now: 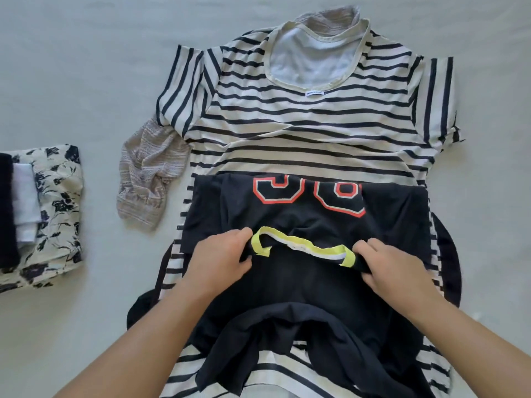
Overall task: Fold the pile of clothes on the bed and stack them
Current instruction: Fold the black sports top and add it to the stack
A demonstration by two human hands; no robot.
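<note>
The pale grey bed sheet [86,67] lies under everything, smooth with only faint creases. Spread flat across it is the striped T-shirt [310,133], cream with thin navy bands, short sleeves out to each side, its wide scooped neckline edged in cream binding with a small white label at the neck. It looks like soft jersey, lightly rippled across the middle.

On top of its lower half lies the black jersey shirt [301,282], a thin, matte, dark fabric bunched into loose folds toward me. Its far part shows the bottoms of two block numerals outlined in orange-red and white. The collar is a neon-yellow band with a white inner strip, curved in a shallow arc between my hands.

My left hand [221,259] pinches the black shirt at the left end of that collar, fingers curled over the cloth. My right hand [393,268] grips the right end the same way, knuckles up.

To the left of the striped shirt, partly tucked under its sleeve, sits a crumpled beige knit garment [146,182] with a fine ribbed, textured weave.

Far left, well apart, rests the folded stack [54,214]: a cream floral-print piece with dark blooms, a white piece and a black one lying over it.
</note>
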